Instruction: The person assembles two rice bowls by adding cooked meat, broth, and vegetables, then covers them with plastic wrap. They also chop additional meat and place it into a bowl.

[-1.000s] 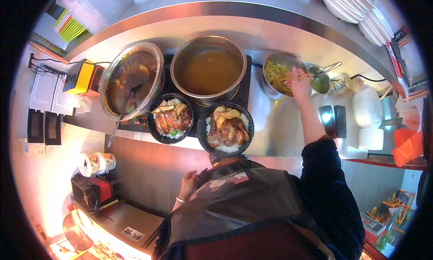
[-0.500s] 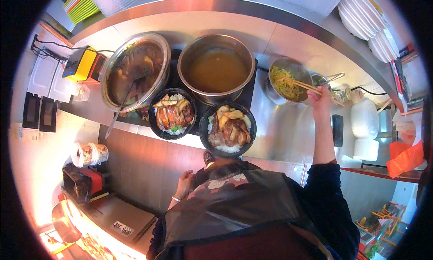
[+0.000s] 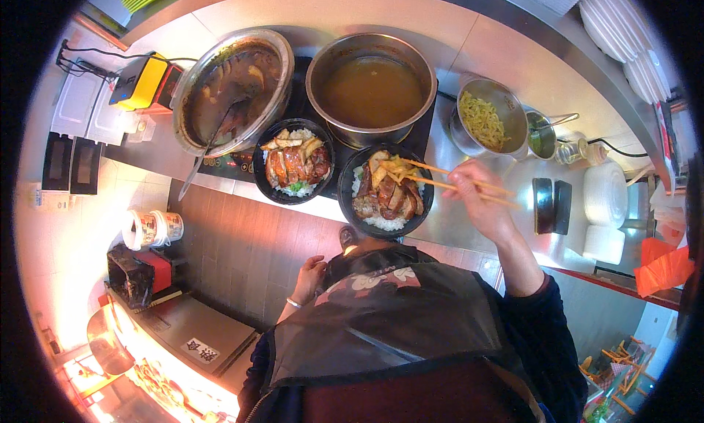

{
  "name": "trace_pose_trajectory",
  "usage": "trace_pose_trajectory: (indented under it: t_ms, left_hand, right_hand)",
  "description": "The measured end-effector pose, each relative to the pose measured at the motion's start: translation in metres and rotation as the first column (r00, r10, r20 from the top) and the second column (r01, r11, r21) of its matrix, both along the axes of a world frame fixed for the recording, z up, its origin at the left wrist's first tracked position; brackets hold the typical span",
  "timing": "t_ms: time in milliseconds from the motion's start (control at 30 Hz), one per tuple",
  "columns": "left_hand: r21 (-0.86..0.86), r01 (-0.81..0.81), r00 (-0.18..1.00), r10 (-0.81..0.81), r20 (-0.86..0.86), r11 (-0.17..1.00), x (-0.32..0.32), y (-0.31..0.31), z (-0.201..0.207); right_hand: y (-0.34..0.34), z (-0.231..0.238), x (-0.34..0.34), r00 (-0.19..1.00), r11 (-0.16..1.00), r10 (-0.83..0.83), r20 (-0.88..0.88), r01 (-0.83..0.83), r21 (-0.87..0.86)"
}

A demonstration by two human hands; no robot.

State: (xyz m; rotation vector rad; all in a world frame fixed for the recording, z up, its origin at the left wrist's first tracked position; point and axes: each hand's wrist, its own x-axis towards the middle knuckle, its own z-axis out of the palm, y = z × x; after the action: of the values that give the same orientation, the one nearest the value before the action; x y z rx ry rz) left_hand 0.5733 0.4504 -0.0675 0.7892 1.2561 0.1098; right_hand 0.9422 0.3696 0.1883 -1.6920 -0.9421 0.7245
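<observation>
My right hand (image 3: 477,192) is closed round a pair of wooden chopsticks (image 3: 434,175). Their tips rest on yellowish shredded vegetable (image 3: 397,167) at the top of the right black bowl (image 3: 418,221), which also holds sliced meat, pale slices and rice. Beside it on the left stands a second black bowl (image 3: 258,175) with browned sliced meat, pale strips, a bit of green and rice. My left hand (image 3: 311,278) hangs low beside my apron, fingers loosely bent, with nothing visible in it. More shredded vegetable (image 3: 482,122) lies in a metal pot (image 3: 518,122) at the right.
Behind the bowls are a wide pot (image 3: 180,115) of dark stew with a ladle (image 3: 202,161) and a steel pot (image 3: 315,104) of brown broth. A small metal container (image 3: 543,138) with a spoon stands right, near white lids (image 3: 606,195). A steel shelf (image 3: 513,30) overhangs the counter.
My right hand has come left and nearer from the vegetable pot to the right bowl, bringing shredded vegetable in the chopsticks. The whole view has shifted slightly.
</observation>
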Motion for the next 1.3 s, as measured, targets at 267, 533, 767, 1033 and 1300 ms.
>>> trace_pose_trajectory:
  t_ms: [267, 533, 767, 1033, 1300]
  left_hand:
    - [0.051, -0.056, 0.998, 0.055, 0.024, 0.997, -0.008, -0.007, -0.008]
    - [0.077, 0.000, 0.997, 0.006, -0.077, 0.997, -0.009, -0.006, 0.003]
    - [0.133, 0.025, 0.997, -0.015, -0.077, 0.991, -0.019, -0.009, -0.009]
    - [0.061, -0.019, 0.999, 0.022, -0.047, 0.998, -0.010, -0.005, -0.003]
    - [0.044, -0.025, 1.000, 0.024, 0.015, 0.999, -0.001, 0.002, 0.004]
  right_hand:
    - [-0.037, 0.038, 0.083, 0.955, 0.948, -0.293, -0.046, 0.296, 0.117]
    - [0.009, -0.079, 0.168, 0.911, 0.906, -0.411, 0.020, 0.411, -0.103]
    - [0.016, -0.110, 0.179, 0.775, 0.772, -0.616, -0.142, 0.629, 0.087]
    - [-0.009, -0.081, 0.173, 0.630, 0.649, -0.641, -0.437, 0.750, 0.130]
    - [0.007, -0.074, 0.163, 0.830, 0.853, -0.472, -0.297, 0.515, 0.082]
